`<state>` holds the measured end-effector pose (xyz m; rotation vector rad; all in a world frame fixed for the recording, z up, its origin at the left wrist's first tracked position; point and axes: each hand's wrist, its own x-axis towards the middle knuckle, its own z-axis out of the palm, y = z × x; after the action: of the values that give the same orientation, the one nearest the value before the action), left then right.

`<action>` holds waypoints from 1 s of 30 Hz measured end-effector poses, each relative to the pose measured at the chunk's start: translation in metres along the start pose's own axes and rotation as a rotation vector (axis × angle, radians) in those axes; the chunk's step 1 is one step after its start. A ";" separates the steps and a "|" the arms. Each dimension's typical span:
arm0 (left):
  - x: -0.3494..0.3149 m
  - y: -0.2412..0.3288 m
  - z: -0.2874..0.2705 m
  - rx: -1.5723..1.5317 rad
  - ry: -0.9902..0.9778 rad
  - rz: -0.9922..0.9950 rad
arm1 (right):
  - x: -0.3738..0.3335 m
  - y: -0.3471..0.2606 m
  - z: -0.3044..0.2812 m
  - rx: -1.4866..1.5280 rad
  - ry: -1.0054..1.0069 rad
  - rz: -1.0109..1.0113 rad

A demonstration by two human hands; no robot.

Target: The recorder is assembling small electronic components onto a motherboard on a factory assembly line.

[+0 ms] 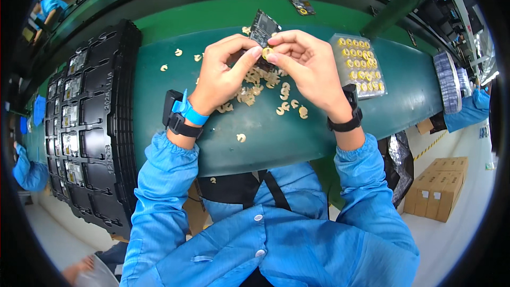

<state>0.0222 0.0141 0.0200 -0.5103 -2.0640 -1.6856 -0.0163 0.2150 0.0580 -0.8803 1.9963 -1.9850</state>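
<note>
Above the green mat, my left hand (222,70) is closed on a dark phone circuit board (264,25), which is tilted up with its far end raised. My right hand (307,64) pinches a small round yellow part (267,53) between thumb and index finger. That part is right at the board's near end; whether it is attached there I cannot tell. Beneath both hands lies a loose heap of cream C-shaped pieces (256,81), with several more scattered around it. Part of the board is hidden behind my fingers.
A clear tray (361,93) with rows of yellow round parts lies to the right. Stacked black trays (119,127) holding boards stand at the left. Another board (299,2) lies at the back. Cardboard boxes (435,188) are on the floor, and other people work nearby.
</note>
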 end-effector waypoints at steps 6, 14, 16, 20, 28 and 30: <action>0.002 -0.005 -0.006 -0.206 0.080 -0.113 | 0.026 0.016 0.012 -0.091 0.007 -0.101; 0.005 -0.007 -0.009 -0.284 0.031 -0.200 | 0.033 0.037 0.019 -0.300 0.175 -0.400; 0.005 -0.012 -0.007 -0.311 0.047 -0.205 | 0.032 0.034 0.019 -0.355 0.180 -0.418; 0.006 -0.015 -0.004 -0.333 0.091 -0.216 | 0.030 0.036 0.017 -0.469 0.175 -0.524; 0.005 -0.011 -0.002 -0.255 0.134 -0.220 | 0.029 0.037 0.013 -0.374 0.109 -0.474; 0.005 -0.011 -0.001 -0.217 0.140 -0.203 | 0.032 0.041 0.012 -0.348 0.103 -0.501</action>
<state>0.0126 0.0114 0.0141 -0.2446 -1.8976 -2.0154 -0.0466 0.1853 0.0260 -1.5128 2.4112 -1.9683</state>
